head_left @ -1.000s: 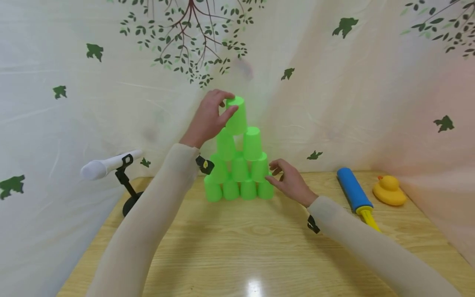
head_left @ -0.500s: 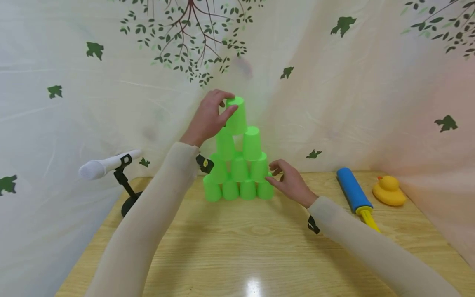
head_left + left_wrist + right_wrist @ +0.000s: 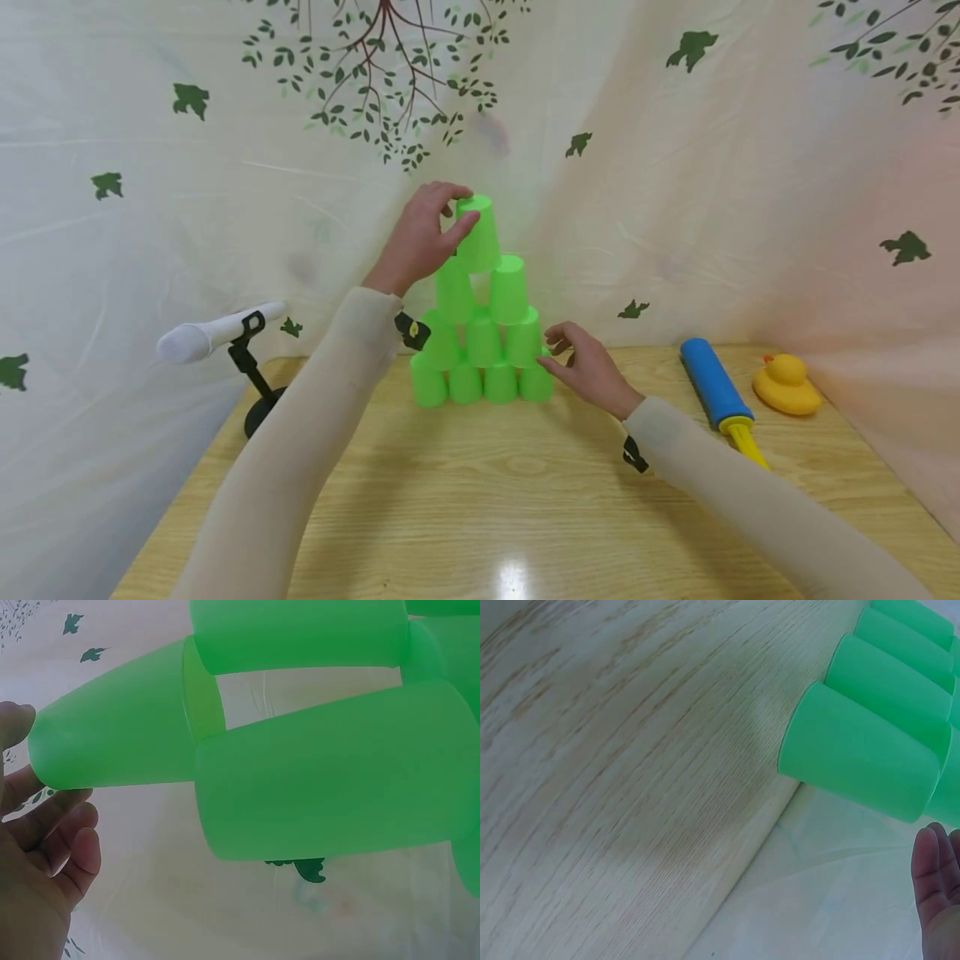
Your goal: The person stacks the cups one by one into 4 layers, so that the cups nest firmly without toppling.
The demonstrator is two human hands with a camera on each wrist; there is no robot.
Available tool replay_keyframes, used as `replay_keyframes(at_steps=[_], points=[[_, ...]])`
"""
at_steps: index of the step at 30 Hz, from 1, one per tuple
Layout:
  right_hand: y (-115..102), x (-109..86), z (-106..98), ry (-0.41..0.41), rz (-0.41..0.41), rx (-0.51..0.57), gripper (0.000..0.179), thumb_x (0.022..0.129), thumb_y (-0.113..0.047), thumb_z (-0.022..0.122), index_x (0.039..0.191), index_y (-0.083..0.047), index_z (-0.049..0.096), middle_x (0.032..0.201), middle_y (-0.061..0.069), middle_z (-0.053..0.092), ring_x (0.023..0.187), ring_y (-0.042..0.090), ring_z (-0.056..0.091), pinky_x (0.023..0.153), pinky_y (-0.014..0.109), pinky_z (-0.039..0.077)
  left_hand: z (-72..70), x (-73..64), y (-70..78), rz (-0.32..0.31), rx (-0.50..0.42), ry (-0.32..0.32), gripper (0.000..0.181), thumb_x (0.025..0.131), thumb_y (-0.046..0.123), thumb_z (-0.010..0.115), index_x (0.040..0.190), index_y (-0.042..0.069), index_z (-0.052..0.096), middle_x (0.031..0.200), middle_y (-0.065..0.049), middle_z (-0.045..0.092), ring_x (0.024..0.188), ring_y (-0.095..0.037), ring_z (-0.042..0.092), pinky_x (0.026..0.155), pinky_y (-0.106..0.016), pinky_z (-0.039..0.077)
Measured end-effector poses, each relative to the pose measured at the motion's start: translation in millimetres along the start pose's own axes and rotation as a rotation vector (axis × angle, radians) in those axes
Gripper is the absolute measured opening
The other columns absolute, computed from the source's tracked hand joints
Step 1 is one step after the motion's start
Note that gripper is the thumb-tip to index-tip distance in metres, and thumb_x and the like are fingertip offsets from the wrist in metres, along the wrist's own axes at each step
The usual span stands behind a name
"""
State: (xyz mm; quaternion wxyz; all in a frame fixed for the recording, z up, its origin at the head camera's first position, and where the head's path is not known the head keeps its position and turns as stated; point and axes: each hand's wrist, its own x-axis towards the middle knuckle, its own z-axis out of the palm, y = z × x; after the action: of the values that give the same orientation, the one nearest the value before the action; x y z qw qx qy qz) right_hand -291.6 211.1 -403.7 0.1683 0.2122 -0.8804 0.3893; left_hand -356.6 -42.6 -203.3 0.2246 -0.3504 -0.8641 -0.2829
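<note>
Upside-down green cups stand in a pyramid on the wooden table, with several in the bottom row. At the peak, my left hand pinches the topmost cup near its upturned base, thumb on one side and fingers on the other. In the left wrist view the rim of this top cup meets the cup below it. My right hand is beside the lower right cups, fingers loosely bent and holding nothing. The right wrist view has its fingertips close to an end cup; contact is unclear.
On the left, a white microphone sits on a black stand, partly behind my left sleeve. To the right lie a blue and yellow pump-like tube and a yellow rubber duck. A leaf-patterned curtain hangs directly behind the cups.
</note>
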Motion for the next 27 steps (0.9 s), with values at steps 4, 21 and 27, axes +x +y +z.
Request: replay_keyframes(at_steps=[4, 21, 27], points=[[0.2, 0.1, 0.2, 0.002, -0.005, 0.000, 0.037, 0.087, -0.021, 0.070, 0.116, -0.004, 0.053, 0.108, 0.013, 0.057, 0.091, 0.023, 0.059, 0.070, 0.040, 0.051, 1.1, 0.3, -1.7, -0.001, 0.001, 0.000, 0.038, 0.096, 0.029, 0.055, 0.124, 0.003, 0.054, 0.121, -0.009, 0.055, 0.095, -0.022, 0.048, 0.086, -0.032, 0.039], [-3.4, -1.5, -15.0, -0.021, 0.044, -0.019, 0.038, 0.091, -0.027, 0.065, 0.121, -0.008, 0.051, 0.115, 0.012, 0.056, 0.098, 0.022, 0.057, 0.074, 0.040, 0.050, -13.7, -24.2, -12.2, -0.025, -0.037, 0.093, 0.039, 0.099, 0.030, 0.049, 0.127, 0.003, 0.051, 0.122, -0.012, 0.052, 0.099, -0.027, 0.051, 0.079, -0.035, 0.042], [-20.7, -1.6, -47.5, -0.093, 0.079, -0.032, 0.051, 0.098, -0.043, 0.045, 0.133, -0.005, 0.041, 0.131, 0.013, 0.046, 0.114, 0.031, 0.049, 0.086, 0.042, 0.043, -25.2, -58.2, -16.0, -0.066, -0.001, 0.102, 0.044, 0.100, 0.032, 0.042, 0.132, 0.002, 0.047, 0.127, -0.015, 0.049, 0.110, -0.029, 0.044, 0.088, -0.042, 0.039]])
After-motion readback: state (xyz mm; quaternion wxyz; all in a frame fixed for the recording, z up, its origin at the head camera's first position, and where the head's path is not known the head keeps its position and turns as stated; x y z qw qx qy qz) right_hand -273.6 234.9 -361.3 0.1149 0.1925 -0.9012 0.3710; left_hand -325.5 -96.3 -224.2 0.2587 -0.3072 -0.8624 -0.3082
